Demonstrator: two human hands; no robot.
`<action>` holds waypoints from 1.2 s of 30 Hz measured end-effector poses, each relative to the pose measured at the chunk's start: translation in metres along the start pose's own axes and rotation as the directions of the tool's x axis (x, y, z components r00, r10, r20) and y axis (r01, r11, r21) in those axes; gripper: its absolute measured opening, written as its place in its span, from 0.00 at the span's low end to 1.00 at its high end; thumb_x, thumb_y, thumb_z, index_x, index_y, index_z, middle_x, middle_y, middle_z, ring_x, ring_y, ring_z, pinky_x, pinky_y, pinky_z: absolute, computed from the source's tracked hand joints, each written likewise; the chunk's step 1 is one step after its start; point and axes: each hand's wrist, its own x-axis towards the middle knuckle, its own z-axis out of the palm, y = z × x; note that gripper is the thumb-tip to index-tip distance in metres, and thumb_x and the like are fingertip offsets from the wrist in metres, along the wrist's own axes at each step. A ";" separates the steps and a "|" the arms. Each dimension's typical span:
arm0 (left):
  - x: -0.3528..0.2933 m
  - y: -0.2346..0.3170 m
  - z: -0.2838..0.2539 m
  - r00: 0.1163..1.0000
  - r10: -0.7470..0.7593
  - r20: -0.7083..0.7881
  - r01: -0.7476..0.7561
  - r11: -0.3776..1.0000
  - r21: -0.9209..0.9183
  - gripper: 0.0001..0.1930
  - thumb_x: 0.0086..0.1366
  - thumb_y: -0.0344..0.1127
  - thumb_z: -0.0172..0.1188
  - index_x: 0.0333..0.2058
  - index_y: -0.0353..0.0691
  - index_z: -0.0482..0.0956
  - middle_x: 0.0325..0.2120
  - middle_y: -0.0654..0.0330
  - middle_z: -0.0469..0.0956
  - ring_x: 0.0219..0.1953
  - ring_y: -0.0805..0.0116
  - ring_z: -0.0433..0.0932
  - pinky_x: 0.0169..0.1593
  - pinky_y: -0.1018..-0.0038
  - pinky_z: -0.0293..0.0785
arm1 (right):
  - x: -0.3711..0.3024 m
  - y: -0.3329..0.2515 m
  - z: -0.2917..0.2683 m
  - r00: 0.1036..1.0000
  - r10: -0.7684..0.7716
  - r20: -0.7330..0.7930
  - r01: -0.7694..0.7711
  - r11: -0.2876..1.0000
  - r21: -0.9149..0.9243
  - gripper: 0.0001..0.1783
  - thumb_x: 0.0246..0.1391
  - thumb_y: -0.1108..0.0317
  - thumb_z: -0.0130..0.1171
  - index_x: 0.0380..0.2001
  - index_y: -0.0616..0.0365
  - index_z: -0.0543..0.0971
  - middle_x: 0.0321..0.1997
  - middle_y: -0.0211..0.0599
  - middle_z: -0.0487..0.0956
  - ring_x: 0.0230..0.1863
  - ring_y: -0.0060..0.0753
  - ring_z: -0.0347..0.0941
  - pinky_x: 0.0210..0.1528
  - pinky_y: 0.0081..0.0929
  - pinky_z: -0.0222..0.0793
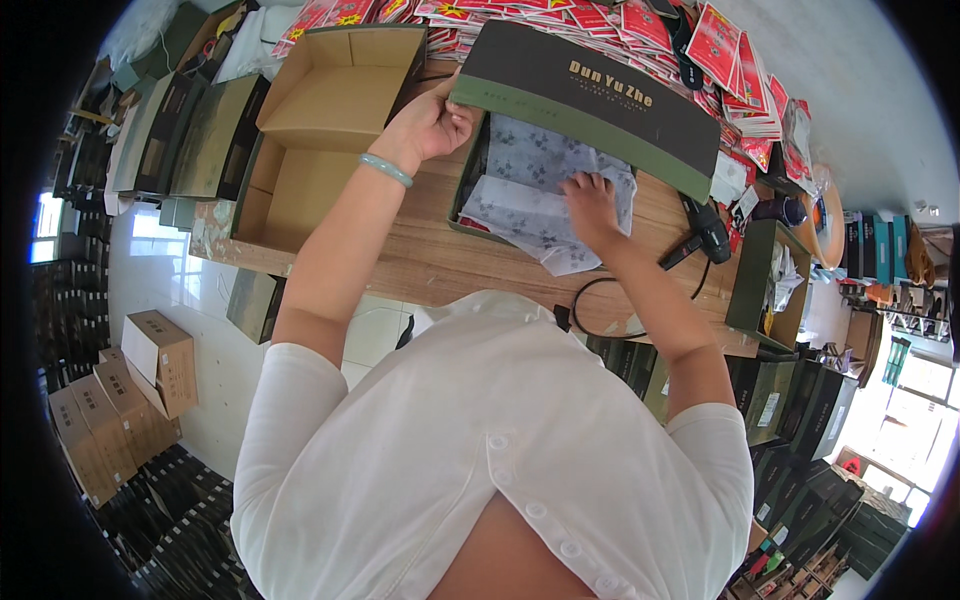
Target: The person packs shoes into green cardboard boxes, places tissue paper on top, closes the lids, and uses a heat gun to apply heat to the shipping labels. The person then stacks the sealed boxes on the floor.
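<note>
My left hand (432, 122), a pale bangle on its wrist, has its fingers curled at the left edge of a dark shoebox lid (590, 90) with a green rim. The lid is tilted up over the far side of the shoebox (468, 180). Inside lies white tissue paper (540, 165) with a grey flower print, one flap spilling over the near wall. My right hand (592, 205) rests on that paper, fingers apart and pressing down. What is under the paper is hidden, apart from a bit of red at the lower left corner.
An open cardboard-lined box (300, 190) stands on the wooden table at the left. A black hair dryer (708, 230) with its cord lies to the right, beside a green box (760, 280) holding small items. Red printed packets (660, 30) cover the far edge. Brown cartons (165, 365) stand on the floor.
</note>
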 end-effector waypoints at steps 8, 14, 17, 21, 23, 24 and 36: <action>-0.002 -0.001 -0.009 0.995 0.035 -0.092 -0.033 0.999 0.031 0.11 0.71 0.43 0.52 0.35 0.44 0.78 0.22 0.71 0.73 0.18 0.82 0.66 0.22 0.85 0.62 | -0.044 -0.089 0.029 0.979 -0.099 -0.178 0.140 0.962 0.236 0.32 0.54 0.50 0.60 0.60 0.50 0.68 0.61 0.42 0.62 0.59 0.50 0.60 0.61 0.53 0.55; -0.005 -0.004 -0.009 0.998 0.013 -0.064 -0.011 1.000 0.028 0.11 0.72 0.44 0.52 0.35 0.45 0.78 0.23 0.72 0.74 0.18 0.81 0.66 0.23 0.84 0.63 | -0.044 -0.080 0.057 0.992 -0.008 0.126 -0.033 0.946 0.323 0.24 0.52 0.57 0.62 0.51 0.54 0.75 0.56 0.38 0.68 0.53 0.46 0.68 0.53 0.42 0.66; -0.005 -0.004 -0.007 0.998 0.001 -0.066 0.000 1.000 0.026 0.12 0.72 0.44 0.52 0.35 0.45 0.78 0.22 0.71 0.74 0.18 0.81 0.66 0.23 0.84 0.64 | -0.044 -0.067 0.064 0.995 -0.044 0.087 -0.004 0.874 0.487 0.15 0.50 0.62 0.63 0.40 0.58 0.80 0.47 0.39 0.74 0.48 0.46 0.72 0.49 0.39 0.69; -0.005 0.000 -0.017 0.999 -0.007 -0.038 0.008 1.000 0.028 0.12 0.72 0.45 0.52 0.36 0.45 0.78 0.22 0.71 0.74 0.18 0.81 0.66 0.23 0.84 0.64 | -0.038 -0.067 0.037 0.997 0.056 0.054 -0.076 0.562 0.824 0.12 0.53 0.63 0.61 0.35 0.60 0.82 0.39 0.41 0.78 0.46 0.44 0.74 0.49 0.38 0.69; -0.004 0.000 -0.016 0.999 -0.008 -0.041 0.009 0.999 0.035 0.12 0.72 0.45 0.51 0.36 0.45 0.78 0.22 0.71 0.74 0.18 0.81 0.66 0.23 0.84 0.64 | -0.036 -0.067 0.029 0.997 0.054 0.058 -0.078 0.536 0.840 0.14 0.55 0.59 0.60 0.36 0.59 0.82 0.39 0.41 0.78 0.46 0.44 0.74 0.50 0.38 0.69; -0.003 -0.001 -0.016 0.999 -0.008 -0.042 0.010 0.999 0.038 0.12 0.72 0.45 0.51 0.36 0.45 0.78 0.22 0.71 0.74 0.18 0.81 0.66 0.23 0.84 0.64 | -0.034 -0.067 0.032 0.999 0.016 0.042 -0.043 0.606 0.794 0.17 0.56 0.56 0.59 0.37 0.59 0.82 0.40 0.41 0.78 0.47 0.45 0.74 0.51 0.39 0.69; -0.007 -0.001 -0.022 0.998 0.012 -0.068 -0.009 0.999 0.036 0.11 0.73 0.43 0.50 0.39 0.45 0.77 0.24 0.70 0.74 0.19 0.80 0.65 0.24 0.84 0.64 | -0.024 -0.062 -0.012 0.762 0.181 0.622 -0.446 0.842 0.302 0.43 0.62 0.30 0.31 0.36 0.58 0.81 0.37 0.48 0.81 0.44 0.55 0.76 0.52 0.44 0.69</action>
